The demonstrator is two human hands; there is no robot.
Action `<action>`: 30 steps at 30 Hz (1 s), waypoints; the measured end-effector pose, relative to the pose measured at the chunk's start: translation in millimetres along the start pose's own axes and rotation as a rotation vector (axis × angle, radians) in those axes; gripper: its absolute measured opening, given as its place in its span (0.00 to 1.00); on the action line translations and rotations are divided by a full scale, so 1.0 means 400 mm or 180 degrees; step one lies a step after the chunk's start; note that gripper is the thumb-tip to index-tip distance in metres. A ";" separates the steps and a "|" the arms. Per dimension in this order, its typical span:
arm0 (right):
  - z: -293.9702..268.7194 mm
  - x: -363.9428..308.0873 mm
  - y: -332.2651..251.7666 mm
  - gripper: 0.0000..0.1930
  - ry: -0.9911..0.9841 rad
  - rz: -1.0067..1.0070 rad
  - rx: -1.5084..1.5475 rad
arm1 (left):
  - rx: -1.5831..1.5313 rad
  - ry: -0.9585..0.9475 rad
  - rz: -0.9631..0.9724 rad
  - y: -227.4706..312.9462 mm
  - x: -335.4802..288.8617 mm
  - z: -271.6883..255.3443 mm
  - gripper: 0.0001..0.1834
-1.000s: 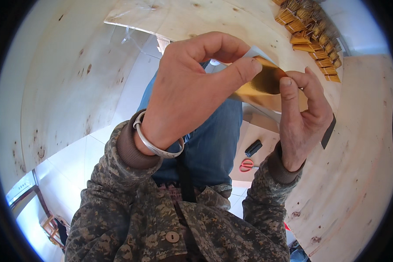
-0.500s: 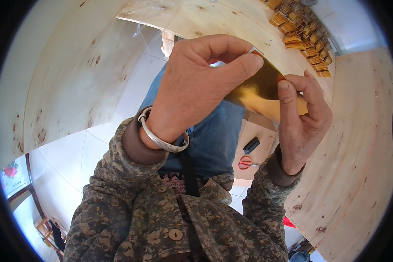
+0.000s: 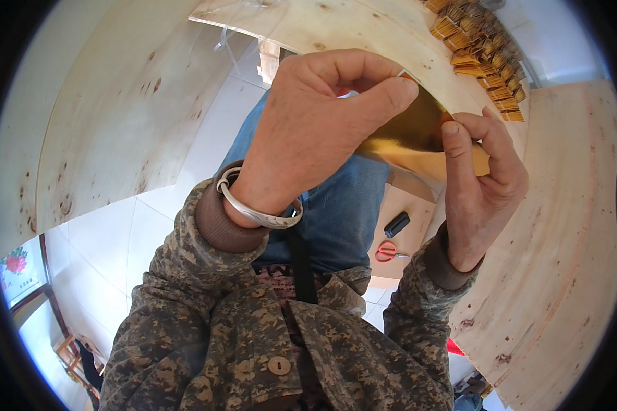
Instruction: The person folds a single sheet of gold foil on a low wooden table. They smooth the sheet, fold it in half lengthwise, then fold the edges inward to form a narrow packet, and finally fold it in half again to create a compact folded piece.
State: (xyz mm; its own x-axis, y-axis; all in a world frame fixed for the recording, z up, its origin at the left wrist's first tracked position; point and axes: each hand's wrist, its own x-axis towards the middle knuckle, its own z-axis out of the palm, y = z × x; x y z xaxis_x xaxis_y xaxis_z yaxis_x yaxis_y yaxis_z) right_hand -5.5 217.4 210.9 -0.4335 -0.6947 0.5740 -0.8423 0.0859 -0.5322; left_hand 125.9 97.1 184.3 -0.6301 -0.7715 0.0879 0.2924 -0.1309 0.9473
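Observation:
A shiny gold foil sheet [image 3: 415, 133] is held up between my two hands, above my lap and the edge of the wooden table. My left hand [image 3: 322, 120], with a silver bangle on its wrist, pinches the sheet's upper left corner between thumb and bent fingers. On the other side, my right hand [image 3: 483, 164] grips the right edge between thumb and forefinger. The sheet is slightly curved and reflects light. My left hand covers part of its left side.
Stacked bundles of gold paper [image 3: 476, 51] lie along the far right of the plywood table [image 3: 322, 27]. Below my right hand, a cardboard piece [image 3: 408, 198] bears red-handled scissors [image 3: 387, 251] and a black stapler-like object [image 3: 396, 224]. Plywood panels [image 3: 116, 123] stand to either side.
Both hands keep their pinch on the gold sheet. They sit very slightly farther right in the picture, and the whole view has shifted a little.

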 end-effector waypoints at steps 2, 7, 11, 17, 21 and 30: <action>0.002 0.001 0.001 0.03 0.0002 -0.0010 0.0018 | 0.0135 -0.0096 -0.0066 0.002 -0.001 -0.007 0.10; 0.009 0.003 0.004 0.03 0.0000 -0.0019 0.0026 | 0.0174 -0.0159 -0.0077 0.002 -0.001 -0.012 0.09; 0.008 0.002 0.005 0.03 -0.0045 0.0041 0.0038 | 0.0138 -0.0181 -0.0142 0.002 -0.001 -0.013 0.10; 0.009 0.001 0.009 0.03 -0.0043 0.0046 0.0055 | 0.0180 -0.0159 -0.0190 -0.001 -0.001 -0.012 0.10; 0.009 -0.001 0.008 0.03 -0.0021 0.0069 0.0056 | -0.0021 -0.0031 0.0030 -0.011 0.000 -0.002 0.11; 0.007 -0.004 0.008 0.04 -0.0025 0.0065 0.0056 | -0.0084 -0.0076 -0.0054 -0.008 -0.005 -0.004 0.11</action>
State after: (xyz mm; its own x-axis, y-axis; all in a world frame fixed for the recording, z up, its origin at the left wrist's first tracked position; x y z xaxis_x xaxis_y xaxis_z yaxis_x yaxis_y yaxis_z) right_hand -6.7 216.7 206.5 -0.4480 -0.6984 0.5582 -0.8275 0.0877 -0.5546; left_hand 127.3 98.0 180.5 -0.6520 -0.7540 0.0794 0.3002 -0.1606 0.9403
